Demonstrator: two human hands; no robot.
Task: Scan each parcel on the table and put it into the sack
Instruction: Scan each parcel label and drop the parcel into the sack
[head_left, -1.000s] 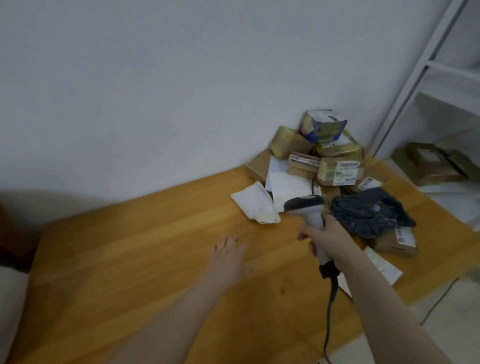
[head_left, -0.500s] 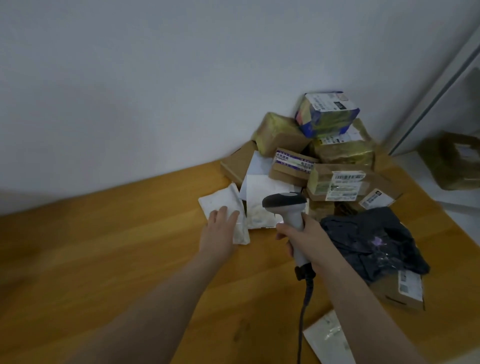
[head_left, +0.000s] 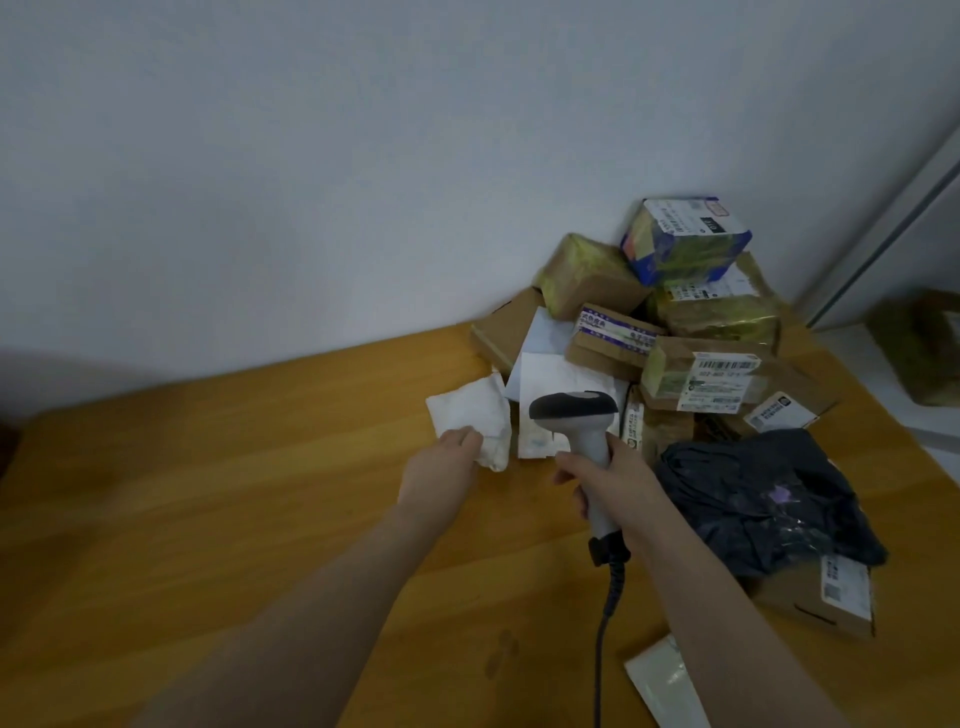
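Left hand (head_left: 447, 462) curling fingers over near edge of white pouch (head_left: 467, 408); looking like pinch grip. Pouch lying flat on tabletop (head_left: 234, 493), straight ahead of those fingers, stretching away toward wall, sitting at left fringe of parcel pile (head_left: 701, 322). Right hand (head_left: 605, 480) wrapping tight around scanner (head_left: 574, 408) handle, head hovering just right of pouch, pointing at pile. Left hand nearer, so likely lifting pouch and turning its label toward scanner. Sack not showing.

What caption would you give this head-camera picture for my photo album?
Left hand grips a white soft parcel on the wooden table while the right hand holds the barcode scanner beside the parcel pile.
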